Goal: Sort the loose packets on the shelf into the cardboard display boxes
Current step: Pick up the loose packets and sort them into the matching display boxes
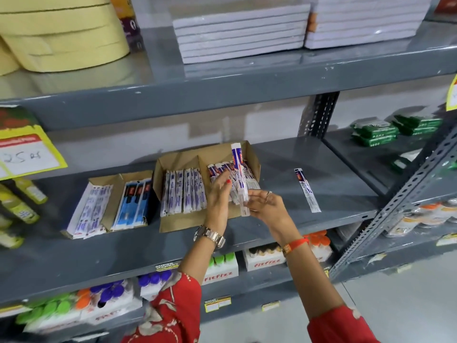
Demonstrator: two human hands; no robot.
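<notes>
A long white and purple packet [239,169] stands nearly upright over the right compartment of the larger cardboard display box [254,159]. My right hand [265,206] pinches its lower end. My left hand [220,194] rests beside it, fingers spread against the packets in that compartment. The box's left compartment holds a row of white packets [184,191]. One loose packet [307,190] lies flat on the grey shelf to the right of the box. A smaller cardboard box [108,180] to the left holds white packets and blue packets [134,204].
The grey metal shelf [346,184] has bare surface to the right of the boxes. A slotted upright post [405,194] bounds it on the right. Paper stacks and yellow rolls sit on the shelf above. Boxes of capped tubes fill the shelf below.
</notes>
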